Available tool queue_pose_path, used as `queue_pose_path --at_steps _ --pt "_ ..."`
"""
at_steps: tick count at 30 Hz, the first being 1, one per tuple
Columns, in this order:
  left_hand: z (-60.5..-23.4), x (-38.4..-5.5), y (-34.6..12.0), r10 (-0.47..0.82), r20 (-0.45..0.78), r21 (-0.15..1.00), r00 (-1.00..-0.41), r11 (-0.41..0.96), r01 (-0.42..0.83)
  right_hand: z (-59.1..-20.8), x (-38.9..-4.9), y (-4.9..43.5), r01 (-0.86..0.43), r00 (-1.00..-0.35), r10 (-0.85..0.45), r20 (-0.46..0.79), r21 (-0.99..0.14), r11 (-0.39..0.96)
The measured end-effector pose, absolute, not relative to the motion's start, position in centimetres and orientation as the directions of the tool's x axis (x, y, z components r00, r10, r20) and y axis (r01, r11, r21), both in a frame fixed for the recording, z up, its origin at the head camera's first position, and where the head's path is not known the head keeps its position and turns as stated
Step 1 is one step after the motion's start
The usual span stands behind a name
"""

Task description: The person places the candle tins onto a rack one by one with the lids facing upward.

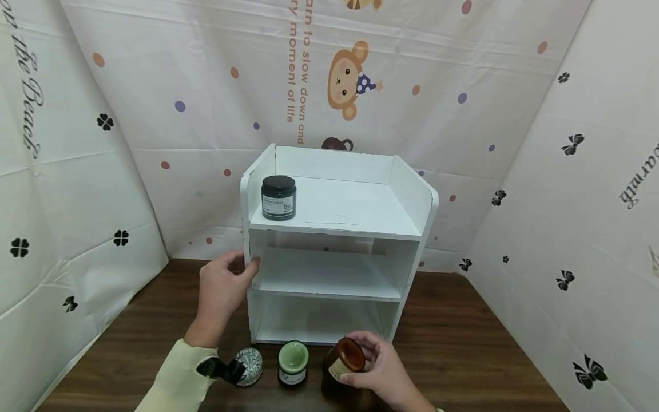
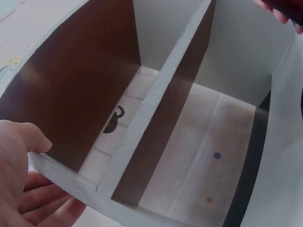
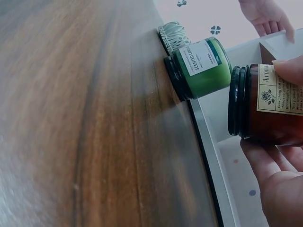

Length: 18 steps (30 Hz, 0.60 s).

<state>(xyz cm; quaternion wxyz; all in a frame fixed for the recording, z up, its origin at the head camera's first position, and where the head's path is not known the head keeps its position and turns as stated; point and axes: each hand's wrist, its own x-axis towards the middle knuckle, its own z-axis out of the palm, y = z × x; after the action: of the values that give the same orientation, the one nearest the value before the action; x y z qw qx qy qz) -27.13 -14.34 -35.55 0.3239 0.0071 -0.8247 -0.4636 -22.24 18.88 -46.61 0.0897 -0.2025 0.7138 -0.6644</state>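
My right hand (image 1: 378, 366) holds an amber glass candle jar (image 1: 351, 353) between thumb and fingers, tilted, in front of the white shelf unit (image 1: 329, 296). Its black lid (image 3: 236, 101) faces down toward the table in the right wrist view, and a cream label shows. My left hand (image 1: 223, 289) grips the unit's left side panel, thumb at the front edge and fingers around the outside (image 2: 45, 201). A green candle jar (image 1: 293, 363) stands upside down on its black lid, left of the amber one. A black candle jar (image 1: 278, 198) sits upright on the top shelf, at the left.
Left of the green jar, a small patterned round container (image 1: 251, 366) stands on the brown wooden table (image 1: 453, 343), partly covered by the left wrist's black strap (image 1: 218, 369). Printed white cloth (image 1: 206, 114) hangs behind the unit and along both sides.
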Motion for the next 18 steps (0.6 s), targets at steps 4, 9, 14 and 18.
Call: queue_pose_path --at_steps 4,9,14,18 --pt "-35.53 -27.11 -14.33 -0.312 0.53 0.769 -0.788 0.569 0.292 -46.47 -22.16 18.81 -0.176 -0.903 -0.405 0.147 -0.984 0.035" --pt "-35.47 -27.04 -14.31 -0.311 0.529 0.771 -0.79 0.566 0.293 -46.42 -22.12 18.68 -0.173 -0.904 -0.399 0.152 -0.985 0.018" --pt "-35.5 -27.09 -14.35 -0.31 0.526 0.771 -0.792 0.566 0.291 -46.4 -22.09 18.59 -0.172 -0.906 -0.393 0.158 -0.985 -0.001" --pt "-35.6 -27.17 -14.41 -0.306 0.526 0.771 -0.794 0.565 0.293 -46.37 -22.01 18.57 -0.183 -0.906 -0.387 0.173 -0.983 -0.009"
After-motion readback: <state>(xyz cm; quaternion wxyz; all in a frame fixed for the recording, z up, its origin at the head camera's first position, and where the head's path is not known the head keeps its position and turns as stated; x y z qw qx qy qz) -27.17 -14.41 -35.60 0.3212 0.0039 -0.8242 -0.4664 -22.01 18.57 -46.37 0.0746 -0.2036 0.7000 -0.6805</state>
